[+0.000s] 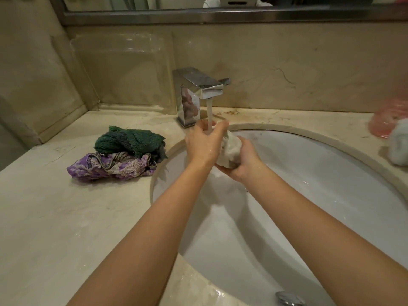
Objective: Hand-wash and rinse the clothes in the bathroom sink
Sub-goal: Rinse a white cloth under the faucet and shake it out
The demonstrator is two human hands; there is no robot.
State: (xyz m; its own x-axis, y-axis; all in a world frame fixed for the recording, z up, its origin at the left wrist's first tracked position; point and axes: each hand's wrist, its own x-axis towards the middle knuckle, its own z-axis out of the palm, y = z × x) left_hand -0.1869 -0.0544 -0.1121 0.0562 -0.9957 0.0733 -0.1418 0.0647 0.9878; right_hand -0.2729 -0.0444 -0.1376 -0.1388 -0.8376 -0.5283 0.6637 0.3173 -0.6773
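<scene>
A bunched white cloth (pixel 230 151) is held over the white sink (pixel 309 195), just under the chrome faucet (pixel 198 89). Water runs from the spout onto my hands. My left hand (pixel 204 142) curls over the top of the cloth with its fingers in the stream. My right hand (pixel 239 163) cups and grips the cloth from below. A green towel (pixel 128 140) lies on top of a purple patterned garment (pixel 110 166) on the counter left of the sink.
A beige marble counter (pixel 66 217) surrounds the basin. A clear plastic tray (pixel 123 69) leans against the back wall. At the right edge sit a pink plastic item (pixel 390 120) and a white cloth (pixel 398 146). The drain stopper (pixel 289 298) shows at the bottom.
</scene>
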